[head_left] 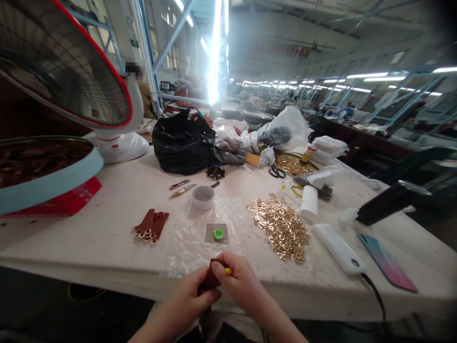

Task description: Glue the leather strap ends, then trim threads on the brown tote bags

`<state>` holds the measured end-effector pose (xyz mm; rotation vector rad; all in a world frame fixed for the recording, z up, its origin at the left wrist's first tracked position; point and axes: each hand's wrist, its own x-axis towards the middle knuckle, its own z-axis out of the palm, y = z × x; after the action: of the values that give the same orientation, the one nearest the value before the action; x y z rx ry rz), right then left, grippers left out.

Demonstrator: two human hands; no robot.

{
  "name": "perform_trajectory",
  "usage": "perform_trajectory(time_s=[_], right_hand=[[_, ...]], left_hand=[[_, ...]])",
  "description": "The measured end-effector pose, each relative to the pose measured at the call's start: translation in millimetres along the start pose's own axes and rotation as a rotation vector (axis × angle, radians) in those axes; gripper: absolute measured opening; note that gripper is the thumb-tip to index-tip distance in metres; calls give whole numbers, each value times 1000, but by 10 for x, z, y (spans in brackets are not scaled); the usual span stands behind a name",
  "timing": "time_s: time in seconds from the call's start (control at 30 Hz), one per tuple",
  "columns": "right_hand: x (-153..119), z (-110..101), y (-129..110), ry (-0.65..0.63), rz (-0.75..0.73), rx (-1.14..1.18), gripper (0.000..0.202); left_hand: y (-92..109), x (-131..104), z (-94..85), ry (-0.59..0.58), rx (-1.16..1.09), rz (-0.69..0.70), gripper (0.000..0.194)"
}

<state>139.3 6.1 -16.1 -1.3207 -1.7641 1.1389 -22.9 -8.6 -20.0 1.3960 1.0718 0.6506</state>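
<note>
Both hands meet at the front edge of the table, in front of a clear plastic sheet (189, 238). My left hand (187, 293) is closed around a brown leather strap (210, 277). Pinching the strap's upper end is my right hand (237, 278), its fingertips partly hidden. A small yellow thing (228, 271) shows at the right fingers; its kind is unclear. On the sheet just beyond lies a grey-brown square with a round green piece (218, 234). Several finished-looking brown straps with gold rings (152, 225) lie to the left, and a heap of gold metal rings (280, 228) to the right.
A roll of tape (203, 197), a snipper (179, 184) and black scissors (277, 171) lie farther back. At right are a white power bank (339, 250) with a cable and a phone (387, 262). A fan (117, 143) and a blue-rimmed tray (50, 188) stand left; a black bag (182, 145) sits behind.
</note>
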Motion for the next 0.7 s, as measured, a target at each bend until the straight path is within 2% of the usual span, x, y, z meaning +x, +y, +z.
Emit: perform_trajectory(time_s=[0.07, 0.13, 0.23, 0.3, 0.4, 0.53, 0.7], right_hand=[[27, -74, 45, -6, -8, -160, 21], [88, -212, 147, 69, 11, -398, 22], [232, -466, 366, 124, 132, -799, 21], [351, -613, 510, 125, 221, -972, 21], [557, -758, 671, 164, 294, -1070, 26], [789, -821, 781, 203, 346, -1125, 33], [800, -808, 851, 195, 337, -1116, 32]], left_hand=[[-14, 10, -57, 34, 57, -29, 13], [-48, 15, -159, 134, 95, -48, 23], [-138, 29, -273, 246, 93, -51, 34], [-202, 49, -287, 305, 89, -51, 37], [-267, 84, -273, 314, 97, -58, 41], [-303, 109, -322, 270, 135, -72, 43], [-306, 53, -334, 345, 105, -87, 45]])
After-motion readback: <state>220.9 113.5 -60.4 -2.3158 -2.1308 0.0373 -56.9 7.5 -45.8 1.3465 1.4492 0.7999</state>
